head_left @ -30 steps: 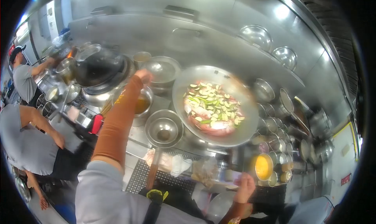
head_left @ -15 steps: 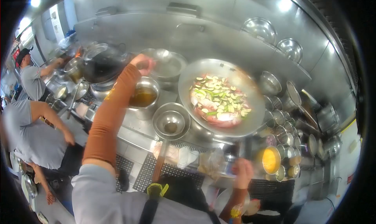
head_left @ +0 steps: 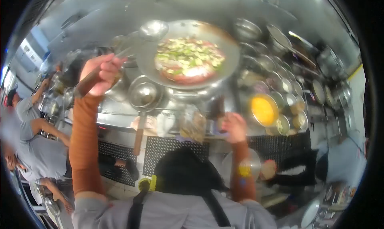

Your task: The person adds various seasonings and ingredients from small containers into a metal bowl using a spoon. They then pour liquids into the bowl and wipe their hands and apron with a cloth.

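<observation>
My left hand (head_left: 100, 75) is closed round the handle of a metal ladle (head_left: 154, 30). The ladle's bowl hangs by the upper left rim of a large wok (head_left: 188, 85), which holds pinkish meat or fish (head_left: 192, 74) topped with pale slices and green pieces (head_left: 188, 53). My right hand (head_left: 234, 127) is raised near the counter edge with its fingers curled, beside a dark, blurred object (head_left: 220, 111). What it grips cannot be made out. Between my hands, a strainer (head_left: 138, 137) with a wooden handle lies over a metal bowl (head_left: 146, 94).
A container of orange-yellow liquid (head_left: 264, 110) stands right of my right hand, among several small metal pots (head_left: 283, 125). Bagged food (head_left: 193, 123) and a white cloth (head_left: 165, 124) lie at the counter's front. Co-workers (head_left: 44, 155) stand at the left; another person (head_left: 344, 161) is at the right.
My left hand has drawn back to the left, and the ladle now shows clearly in it. My right hand is higher, nearer the counter edge. The view has shifted, with the wok higher in frame.
</observation>
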